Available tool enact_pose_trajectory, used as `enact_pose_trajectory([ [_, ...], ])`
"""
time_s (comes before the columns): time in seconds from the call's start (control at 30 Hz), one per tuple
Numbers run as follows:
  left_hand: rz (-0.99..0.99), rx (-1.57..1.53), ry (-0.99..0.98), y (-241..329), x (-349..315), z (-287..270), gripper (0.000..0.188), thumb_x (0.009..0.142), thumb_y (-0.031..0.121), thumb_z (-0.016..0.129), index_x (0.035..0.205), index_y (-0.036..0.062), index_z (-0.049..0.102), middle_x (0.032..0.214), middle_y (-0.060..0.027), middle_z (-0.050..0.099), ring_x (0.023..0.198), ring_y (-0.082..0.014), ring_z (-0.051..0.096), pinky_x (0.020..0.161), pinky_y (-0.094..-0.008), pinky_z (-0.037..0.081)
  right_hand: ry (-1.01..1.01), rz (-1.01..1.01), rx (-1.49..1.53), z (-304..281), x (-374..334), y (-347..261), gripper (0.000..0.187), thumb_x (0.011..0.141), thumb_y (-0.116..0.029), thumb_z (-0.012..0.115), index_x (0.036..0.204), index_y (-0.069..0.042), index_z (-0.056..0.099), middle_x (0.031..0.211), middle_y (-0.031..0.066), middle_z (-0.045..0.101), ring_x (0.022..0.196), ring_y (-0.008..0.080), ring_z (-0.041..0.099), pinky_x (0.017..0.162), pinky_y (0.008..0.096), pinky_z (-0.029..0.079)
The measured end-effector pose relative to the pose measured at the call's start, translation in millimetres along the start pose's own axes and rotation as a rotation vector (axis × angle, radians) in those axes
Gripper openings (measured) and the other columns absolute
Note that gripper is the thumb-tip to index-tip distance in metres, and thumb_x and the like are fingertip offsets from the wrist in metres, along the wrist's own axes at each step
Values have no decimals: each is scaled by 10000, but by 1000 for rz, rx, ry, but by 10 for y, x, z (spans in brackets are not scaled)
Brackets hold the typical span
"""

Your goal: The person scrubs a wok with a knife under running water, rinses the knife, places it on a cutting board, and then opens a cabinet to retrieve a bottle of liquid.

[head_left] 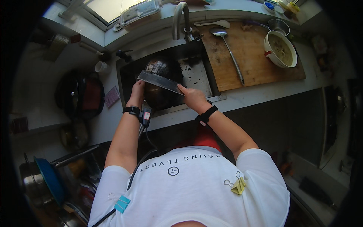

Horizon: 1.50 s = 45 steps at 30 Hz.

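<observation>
A dark, scorched, rounded pan (153,99), seemingly a wok turned bottom up, sits in the sink (197,73). Across it lies a wide, flat metal blade (159,81), like a cleaver's. My right hand (194,99) is closed round the blade's right end, where any handle is hidden. At the other end, my left hand (137,92) grips the blade's left tip with the thumb near it; most of its fingers are out of sight. Dark flakes are scattered over the sink floor beside the pan.
The tap (177,22) arches over the sink's back edge. On the right, a wooden board (251,47) bears a metal spatula (231,51) and a white pot (269,45) of pale food. A pink sponge-like pad (111,97) and a white cup (102,67) are left of the sink.
</observation>
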<state>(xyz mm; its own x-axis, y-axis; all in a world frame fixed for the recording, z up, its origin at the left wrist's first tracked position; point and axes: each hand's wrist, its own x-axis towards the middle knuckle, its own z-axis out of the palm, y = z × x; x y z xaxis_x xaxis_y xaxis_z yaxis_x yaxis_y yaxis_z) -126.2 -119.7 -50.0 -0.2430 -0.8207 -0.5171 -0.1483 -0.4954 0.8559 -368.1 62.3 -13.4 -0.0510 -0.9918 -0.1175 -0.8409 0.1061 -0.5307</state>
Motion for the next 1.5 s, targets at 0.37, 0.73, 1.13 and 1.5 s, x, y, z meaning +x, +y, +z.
enact_pose_trajectory([
  [0.37, 8, -30, 1, 6, -31, 38, 207, 999, 197, 477, 1055, 45, 606, 961, -24, 636, 875, -150, 584, 802, -297, 463, 21, -1, -134, -378, 80, 209, 422, 892, -92, 476, 1295, -198, 543, 800, 134, 681, 708, 349, 661, 600, 460, 516],
  [0.73, 46, 16, 23, -173, 18, -78, 354, 997, 218, 489, 1273, 1, 525, 1179, -67, 611, 1071, -168, 546, 932, -296, 417, 22, 118, -20, -442, 178, 367, 376, 882, -106, 467, 1222, -205, 591, 915, 151, 680, 856, 352, 655, 718, 456, 514],
  [1.13, -269, 376, -30, -118, -693, -212, 516, 990, 342, 480, 1458, 195, 318, 1407, -57, 438, 1262, -306, 423, 975, -558, 358, -13, 148, 53, -292, 213, 364, 384, 873, -118, 473, 1232, -164, 602, 941, 188, 677, 872, 385, 639, 744, 479, 512],
  [1.5, -140, 450, -179, -557, -547, -427, 498, 957, 268, 538, 1398, 76, 408, 1211, -83, 580, 1121, -248, 546, 911, -415, 431, 31, 55, 200, -77, -111, 84, 400, 853, -148, 527, 1245, -160, 606, 910, 196, 673, 851, 391, 634, 741, 488, 508],
])
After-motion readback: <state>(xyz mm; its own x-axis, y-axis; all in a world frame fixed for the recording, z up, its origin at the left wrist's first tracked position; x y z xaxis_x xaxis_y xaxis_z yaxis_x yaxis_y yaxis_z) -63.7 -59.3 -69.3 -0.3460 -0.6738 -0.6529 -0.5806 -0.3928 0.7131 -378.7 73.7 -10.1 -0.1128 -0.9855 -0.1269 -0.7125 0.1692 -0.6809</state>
